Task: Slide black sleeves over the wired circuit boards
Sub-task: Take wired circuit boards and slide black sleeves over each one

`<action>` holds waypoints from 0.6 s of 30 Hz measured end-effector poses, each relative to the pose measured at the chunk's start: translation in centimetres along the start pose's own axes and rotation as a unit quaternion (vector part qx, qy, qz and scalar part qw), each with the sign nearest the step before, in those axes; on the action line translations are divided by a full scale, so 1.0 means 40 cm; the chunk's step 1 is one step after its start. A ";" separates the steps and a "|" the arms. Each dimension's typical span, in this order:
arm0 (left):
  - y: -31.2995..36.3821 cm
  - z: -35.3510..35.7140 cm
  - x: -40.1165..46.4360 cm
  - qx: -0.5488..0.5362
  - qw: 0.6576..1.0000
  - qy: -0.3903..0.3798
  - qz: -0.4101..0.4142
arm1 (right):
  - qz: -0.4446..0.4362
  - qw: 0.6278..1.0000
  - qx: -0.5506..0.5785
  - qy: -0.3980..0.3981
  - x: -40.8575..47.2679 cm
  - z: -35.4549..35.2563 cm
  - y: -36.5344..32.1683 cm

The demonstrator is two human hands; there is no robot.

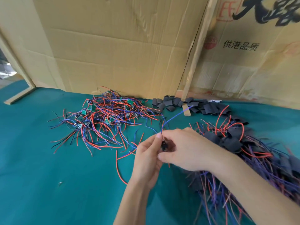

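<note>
My left hand (146,157) and my right hand (183,148) meet over the green table, both pinching a small dark piece (164,146) between them; whether it is a board or a sleeve is unclear. A blue wire (174,117) rises from my fingers toward the back. A red wire (119,169) hangs below my left hand. A tangle of small green circuit boards with red, blue and black wires (103,117) lies at the back left. Loose black sleeves (172,102) lie along the cardboard wall.
Sleeved boards with wires (240,142) are heaped at the right, under and beyond my right forearm. Cardboard sheets (123,46) stand as a wall at the back. The green table cover (48,176) is bare at front left, apart from a small scrap (60,183).
</note>
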State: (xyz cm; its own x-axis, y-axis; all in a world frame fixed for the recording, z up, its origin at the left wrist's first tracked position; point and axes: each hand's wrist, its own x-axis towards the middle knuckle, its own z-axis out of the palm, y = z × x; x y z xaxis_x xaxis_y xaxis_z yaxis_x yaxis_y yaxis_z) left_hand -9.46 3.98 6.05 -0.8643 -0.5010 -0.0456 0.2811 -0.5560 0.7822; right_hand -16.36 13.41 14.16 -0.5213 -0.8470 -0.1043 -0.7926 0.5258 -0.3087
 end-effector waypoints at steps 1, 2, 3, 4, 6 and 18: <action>-0.020 -0.001 0.007 0.002 1.000 0.016 -0.008 | 0.012 0.998 -0.028 -0.060 0.011 -0.024 0.005; -0.042 -0.003 0.011 0.003 1.000 0.021 -0.014 | 0.015 0.993 -0.055 -0.105 0.024 -0.050 0.015; -0.061 -0.004 0.014 0.000 1.000 0.022 -0.022 | 0.015 0.988 -0.066 -0.140 0.041 -0.077 0.029; -0.078 -0.004 0.018 -0.010 0.999 0.021 -0.029 | 0.017 0.984 -0.053 -0.167 0.061 -0.104 0.050; -0.092 -0.007 0.027 -0.050 0.997 0.023 -0.051 | 0.046 0.983 0.019 -0.175 0.113 -0.150 0.102; -0.120 -0.008 0.035 0.041 0.998 -0.001 -0.038 | 0.149 0.985 -0.073 -0.055 0.501 -0.018 0.275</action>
State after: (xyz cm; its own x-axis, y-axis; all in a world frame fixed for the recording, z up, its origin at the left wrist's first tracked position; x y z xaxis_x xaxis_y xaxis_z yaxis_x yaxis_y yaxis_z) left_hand -11.89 5.76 2.02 -0.8830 -0.4575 -0.1047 0.1800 -0.5362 0.8247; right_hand -35.76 2.26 9.36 -0.7066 -0.6522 -0.2747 -0.6509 0.7513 -0.1094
